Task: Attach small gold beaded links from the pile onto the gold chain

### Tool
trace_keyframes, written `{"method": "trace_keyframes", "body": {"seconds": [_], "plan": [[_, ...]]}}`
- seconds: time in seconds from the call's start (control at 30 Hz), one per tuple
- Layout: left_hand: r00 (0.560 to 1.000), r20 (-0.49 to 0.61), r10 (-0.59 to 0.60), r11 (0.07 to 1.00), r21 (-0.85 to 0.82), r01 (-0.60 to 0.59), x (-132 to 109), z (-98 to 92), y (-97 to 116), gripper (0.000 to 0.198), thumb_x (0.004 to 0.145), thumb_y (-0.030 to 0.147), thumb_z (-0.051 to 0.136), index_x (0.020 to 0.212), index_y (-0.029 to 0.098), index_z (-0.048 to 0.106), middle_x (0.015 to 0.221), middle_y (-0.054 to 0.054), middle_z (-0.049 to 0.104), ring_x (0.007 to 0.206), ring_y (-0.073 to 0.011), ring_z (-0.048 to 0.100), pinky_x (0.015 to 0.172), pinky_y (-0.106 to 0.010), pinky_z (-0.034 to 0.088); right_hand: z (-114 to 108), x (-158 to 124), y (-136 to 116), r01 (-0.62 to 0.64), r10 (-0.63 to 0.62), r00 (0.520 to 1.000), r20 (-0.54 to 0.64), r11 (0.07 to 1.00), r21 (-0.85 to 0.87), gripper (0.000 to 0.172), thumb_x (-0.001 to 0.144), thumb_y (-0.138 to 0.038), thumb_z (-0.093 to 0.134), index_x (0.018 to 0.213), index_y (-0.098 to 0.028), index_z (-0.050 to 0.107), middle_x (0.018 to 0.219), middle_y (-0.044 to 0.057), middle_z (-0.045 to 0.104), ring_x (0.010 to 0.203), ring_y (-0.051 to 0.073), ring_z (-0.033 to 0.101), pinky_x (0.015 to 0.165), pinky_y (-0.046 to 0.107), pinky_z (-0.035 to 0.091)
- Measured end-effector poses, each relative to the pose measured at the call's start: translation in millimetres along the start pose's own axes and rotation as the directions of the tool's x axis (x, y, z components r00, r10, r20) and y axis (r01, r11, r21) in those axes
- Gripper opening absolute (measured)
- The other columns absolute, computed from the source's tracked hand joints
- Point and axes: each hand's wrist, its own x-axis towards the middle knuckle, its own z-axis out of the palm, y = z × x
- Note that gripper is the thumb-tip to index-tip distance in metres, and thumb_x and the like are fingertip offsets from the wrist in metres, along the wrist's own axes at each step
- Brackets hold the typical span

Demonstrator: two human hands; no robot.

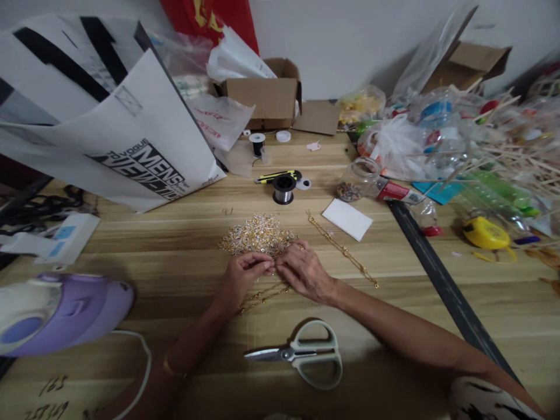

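Observation:
Both hands meet at the near edge of a pile of small gold and clear beads (258, 232) on the wooden table. My left hand (247, 277) pinches thumb and forefinger together on something too small to name. Fingers of my right hand (306, 273) are curled and pressed together, touching the left fingertips; what they hold is hidden. A gold chain (261, 297) lies beneath and between the hands. Another gold chain (344, 251) stretches along the table to the right. Nearer to me lie scissors (306, 353) with pale handles, their blades pointing left.
Beyond the beads stand a wire spool (284, 189), a cutter (266, 177) and a bead jar (356, 181). White paper (347, 219) lies right, near a yellow tape measure (486, 232). Left are a large paper bag (144, 140) and a purple-white device (74, 315) with a cord.

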Motion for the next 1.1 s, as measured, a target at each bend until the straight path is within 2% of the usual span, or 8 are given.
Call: {"method": "trace_keyframes", "body": {"seconds": [0.2, 0.37, 0.53, 0.67, 0.77, 0.87, 1.0, 1.1], "plan": [[0.998, -0.026, -0.054, 0.997, -0.061, 0.052, 0.2, 2.4, 1.5, 0.024, 0.057, 0.029, 0.078, 0.072, 0.013, 0.069, 0.068, -0.003, 0.072, 0.064, -0.016, 0.067, 0.069, -0.03, 0.056, 0.8, -1.3, 0.5, -0.015, 0.015, 1.0, 0.006, 1.0, 0.0, 0.007, 0.088, -0.016, 0.044, 0.087, -0.019, 0.051, 0.082, 0.003, 0.061, 0.077, 0.015, 0.052, 0.095, 0.038, 0.033], [0.999, -0.029, -0.027, 0.998, -0.055, 0.026, -0.1, 2.5, 0.1, 0.025, 0.059, 0.029, 0.077, 0.075, 0.013, 0.068, 0.072, -0.004, 0.072, 0.068, -0.0173, 0.067, 0.072, -0.032, 0.055, 0.9, -0.5, 0.5, -0.026, 0.026, 1.0, -0.003, 1.0, 0.002, 0.008, 0.089, -0.018, 0.044, 0.087, -0.019, 0.052, 0.079, 0.002, 0.06, 0.075, 0.015, 0.052, 0.094, 0.038, 0.032], [0.998, -0.025, 0.065, 0.988, 0.144, -0.061, -3.2, 2.1, 6.0, 0.017, 0.064, 0.025, 0.073, 0.077, 0.014, 0.069, 0.075, -0.003, 0.071, 0.071, -0.0157, 0.065, 0.071, -0.027, 0.051, 0.6, 0.4, 3.8, -0.07, 0.073, 0.996, -0.042, 0.995, 0.072, 0.009, 0.089, -0.018, 0.044, 0.086, -0.019, 0.053, 0.077, 0.002, 0.06, 0.075, 0.015, 0.052, 0.088, 0.036, 0.036], [0.978, 0.004, 0.208, 0.927, 0.318, -0.199, -4.4, -1.1, 6.2, 0.008, 0.069, 0.022, 0.068, 0.075, 0.017, 0.069, 0.075, -0.002, 0.069, 0.073, -0.0145, 0.062, 0.069, -0.023, 0.047, 0.4, 0.1, 8.1, -0.134, 0.146, 0.986, -0.08, 0.982, 0.136, 0.01, 0.088, -0.019, 0.045, 0.083, -0.018, 0.053, 0.076, 0.003, 0.059, 0.075, 0.016, 0.052, 0.077, 0.032, 0.039], [0.956, -0.005, 0.293, 0.877, 0.4, -0.267, -3.2, -4.9, 5.9, 0.007, 0.071, 0.023, 0.066, 0.074, 0.018, 0.069, 0.076, -0.002, 0.068, 0.073, -0.0144, 0.061, 0.07, -0.023, 0.046, 0.1, -0.4, 10.8, -0.214, 0.234, 0.968, -0.087, 0.956, 0.199, 0.012, 0.089, -0.022, 0.046, 0.083, -0.018, 0.054, 0.074, 0.003, 0.057, 0.071, 0.015, 0.051, 0.069, 0.029, 0.04], [0.939, -0.064, 0.337, 0.858, 0.432, -0.278, -0.8, -9.0, 10.0, 0.008, 0.072, 0.025, 0.066, 0.073, 0.017, 0.069, 0.075, -0.001, 0.069, 0.074, -0.0148, 0.061, 0.072, -0.024, 0.047, 0.6, -1.0, 12.9, -0.306, 0.34, 0.937, -0.079, 0.908, 0.285, 0.014, 0.089, -0.025, 0.047, 0.081, -0.017, 0.055, 0.072, 0.002, 0.055, 0.067, 0.013, 0.05, 0.063, 0.026, 0.04], [0.925, -0.189, 0.33, 0.882, 0.411, -0.231, 3.4, -16.0, 17.0, 0.012, 0.071, 0.028, 0.066, 0.075, 0.016, 0.068, 0.076, 0.0, 0.069, 0.075, -0.0152, 0.062, 0.074, -0.024, 0.047, 3.0, -1.7, 15.1, -0.37, 0.426, 0.903, -0.061, 0.84, 0.398, 0.015, 0.088, -0.029, 0.049, 0.081, -0.017, 0.055, 0.07, 0.001, 0.053, 0.064, 0.012, 0.048, 0.059, 0.024, 0.039], [0.926, -0.206, 0.317, 0.887, 0.411, -0.212, 5.6, -19.8, 17.5, 0.014, 0.072, 0.029, 0.066, 0.077, 0.016, 0.068, 0.075, 0.0, 0.069, 0.073, -0.0148, 0.061, 0.072, -0.024, 0.047, 4.2, -1.0, 17.4, -0.402, 0.485, 0.873, -0.051, 0.776, 0.485, 0.018, 0.087, -0.033, 0.051, 0.08, -0.016, 0.056, 0.07, 0.0, 0.053, 0.063, 0.011, 0.048, 0.058, 0.023, 0.039]]}}
